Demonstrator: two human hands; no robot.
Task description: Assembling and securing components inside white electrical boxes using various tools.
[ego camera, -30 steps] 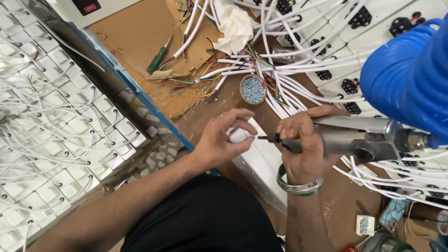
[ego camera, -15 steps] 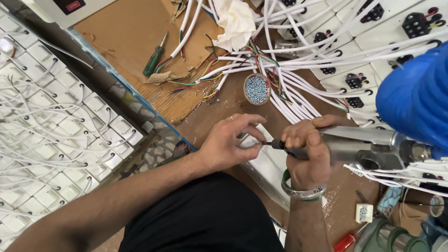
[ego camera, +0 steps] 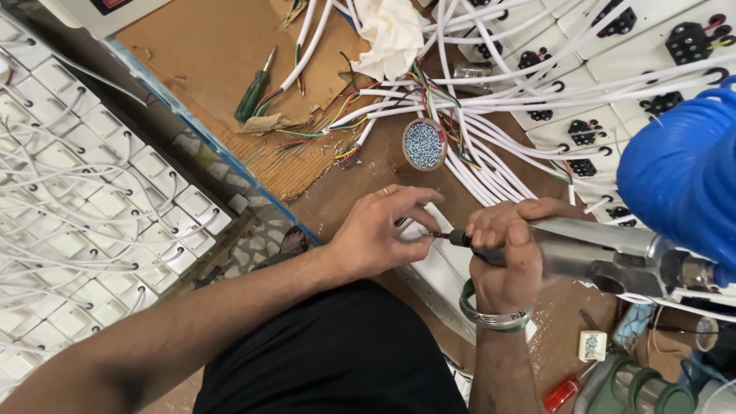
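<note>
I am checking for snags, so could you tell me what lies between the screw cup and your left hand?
In the head view, bare brown tabletop separates the screw cup from the left hand.

Green screwdriver (ego camera: 253, 96) on cardboard (ego camera: 207, 54); screw tub (ego camera: 424, 144); crumpled cloth (ego camera: 392, 34).

Brown bench (ego camera: 360, 192): cardboard (ego camera: 222, 54), screw tin (ego camera: 424, 144), white cables (ego camera: 491, 165).

Glossy metal screwdriver (ego camera: 606, 249) (rough cardboard (ego camera: 230, 69))
</note>
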